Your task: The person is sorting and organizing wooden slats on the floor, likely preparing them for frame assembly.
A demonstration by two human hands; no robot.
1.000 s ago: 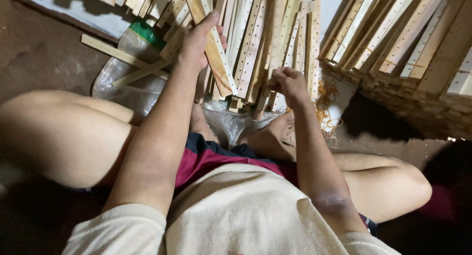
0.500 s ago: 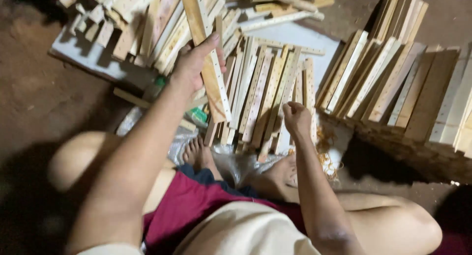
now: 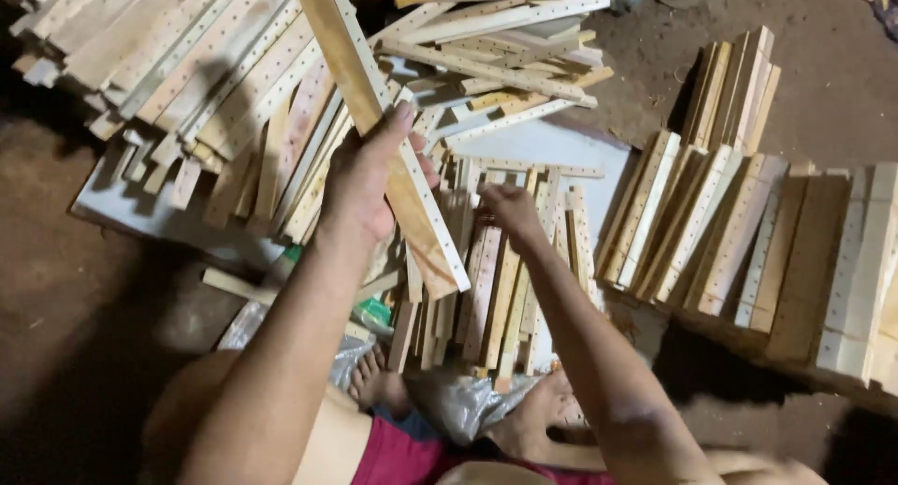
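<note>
Now left hand [image 3: 360,181] lifts slat [image 3: 388,134] higher; right hand [image 3: 510,214] unmoved.

L hand [image 3: 363,181] grips wood slat [image 3: 388,139] (perforated edge); R hand [image 3: 510,214] on slats [image 3: 496,289].

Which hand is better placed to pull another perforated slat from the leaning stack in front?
Right, most likely. The right hand is free and rests on the tops of the leaning slats. The left hand is occupied, its grip closed around a raised perforated wooden slat.

One head-worn camera looks steeply down, close over the wooden slats [image 3: 486,289].
</note>
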